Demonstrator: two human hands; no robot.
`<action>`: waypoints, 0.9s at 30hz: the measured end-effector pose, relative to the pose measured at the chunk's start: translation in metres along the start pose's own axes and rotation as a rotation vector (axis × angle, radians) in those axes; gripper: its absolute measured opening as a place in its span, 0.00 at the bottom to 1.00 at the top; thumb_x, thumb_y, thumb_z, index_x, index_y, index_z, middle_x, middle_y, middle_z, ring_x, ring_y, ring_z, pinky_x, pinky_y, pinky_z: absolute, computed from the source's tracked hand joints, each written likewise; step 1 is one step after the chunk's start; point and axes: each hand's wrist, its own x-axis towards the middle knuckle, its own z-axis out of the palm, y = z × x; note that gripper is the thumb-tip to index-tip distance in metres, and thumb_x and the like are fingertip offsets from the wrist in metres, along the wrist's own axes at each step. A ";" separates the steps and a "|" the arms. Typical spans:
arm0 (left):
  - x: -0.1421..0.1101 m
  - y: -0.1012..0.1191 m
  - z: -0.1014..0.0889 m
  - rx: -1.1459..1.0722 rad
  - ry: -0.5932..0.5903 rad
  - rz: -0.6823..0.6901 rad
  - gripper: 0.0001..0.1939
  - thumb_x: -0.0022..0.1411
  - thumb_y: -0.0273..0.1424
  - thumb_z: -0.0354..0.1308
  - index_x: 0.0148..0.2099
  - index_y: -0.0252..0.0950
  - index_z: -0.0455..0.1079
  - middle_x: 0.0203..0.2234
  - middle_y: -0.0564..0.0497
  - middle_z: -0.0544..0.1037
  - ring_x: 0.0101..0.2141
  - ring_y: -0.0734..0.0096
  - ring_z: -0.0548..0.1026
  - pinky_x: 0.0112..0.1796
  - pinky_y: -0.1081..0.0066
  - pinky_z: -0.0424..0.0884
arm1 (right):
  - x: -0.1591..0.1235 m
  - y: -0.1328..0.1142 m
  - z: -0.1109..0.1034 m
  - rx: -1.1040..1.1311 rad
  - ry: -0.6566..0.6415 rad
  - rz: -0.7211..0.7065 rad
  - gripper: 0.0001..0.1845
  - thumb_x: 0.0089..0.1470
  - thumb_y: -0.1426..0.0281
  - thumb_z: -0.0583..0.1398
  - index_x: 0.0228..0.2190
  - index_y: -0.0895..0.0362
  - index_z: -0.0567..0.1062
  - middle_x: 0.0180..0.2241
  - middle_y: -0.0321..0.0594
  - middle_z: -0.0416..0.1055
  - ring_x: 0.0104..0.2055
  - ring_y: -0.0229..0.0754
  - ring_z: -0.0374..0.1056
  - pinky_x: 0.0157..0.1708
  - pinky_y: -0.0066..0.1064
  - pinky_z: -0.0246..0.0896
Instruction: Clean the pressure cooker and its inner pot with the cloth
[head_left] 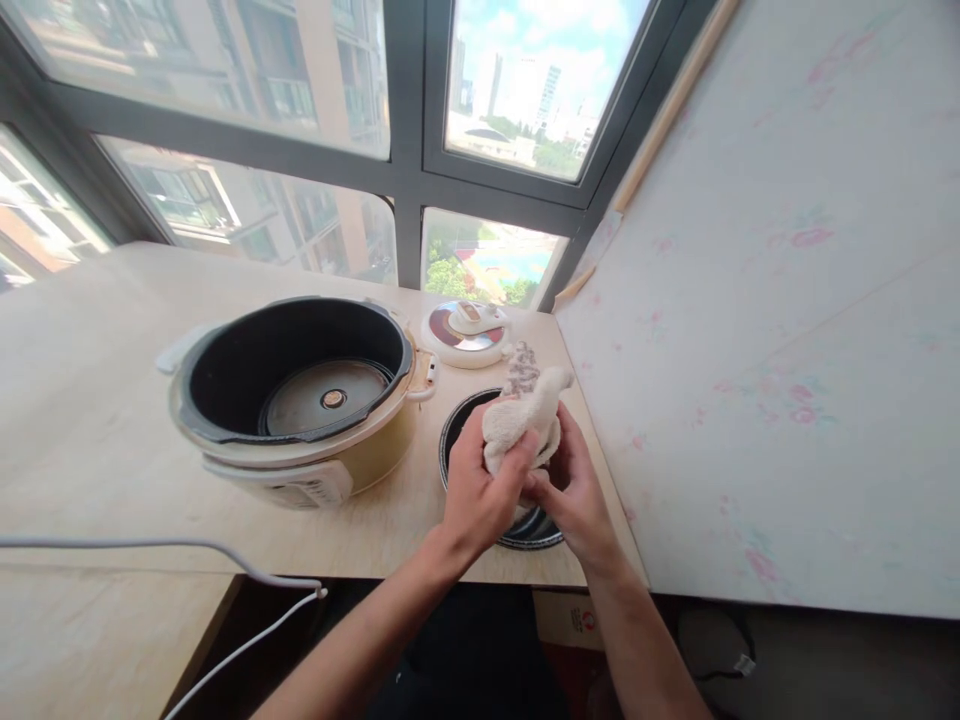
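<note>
Bare forearms (367,640), bare fingers (576,452), dark clothing (465,655)

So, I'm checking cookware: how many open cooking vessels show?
2: the round white-and-gold cooker, at left; the smaller round black pot, beneath the left hand and right hand.

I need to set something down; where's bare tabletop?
The widest bare patch of tabletop is left of the cooker, beyond the grey cable. A narrow strip separates cooker and black pot. The right is crowded: left hand and right hand hold a white cloth over the pot, the lid behind, the wall alongside.
</note>
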 end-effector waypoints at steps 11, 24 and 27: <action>-0.009 -0.012 -0.005 -0.200 -0.388 -0.105 0.32 0.75 0.47 0.36 0.73 0.37 0.53 0.71 0.44 0.57 0.71 0.58 0.53 0.69 0.54 0.50 | 0.012 0.014 -0.002 -0.058 0.262 -0.020 0.46 0.40 0.60 0.75 0.59 0.53 0.68 0.58 0.46 0.72 0.58 0.55 0.69 0.59 0.45 0.65; -0.033 0.002 -0.023 0.313 -0.408 -0.045 0.34 0.71 0.44 0.52 0.73 0.39 0.51 0.72 0.39 0.52 0.71 0.52 0.50 0.68 0.47 0.53 | 0.007 0.027 -0.027 -0.078 0.527 -0.069 0.29 0.49 0.61 0.71 0.52 0.52 0.74 0.46 0.43 0.80 0.41 0.50 0.78 0.41 0.41 0.75; -0.038 -0.003 -0.034 0.438 -0.536 -0.013 0.34 0.70 0.44 0.53 0.71 0.36 0.54 0.70 0.36 0.58 0.70 0.52 0.56 0.67 0.48 0.56 | 0.005 0.028 -0.040 -0.018 0.602 -0.073 0.24 0.48 0.64 0.71 0.48 0.54 0.77 0.42 0.42 0.81 0.39 0.48 0.78 0.38 0.38 0.75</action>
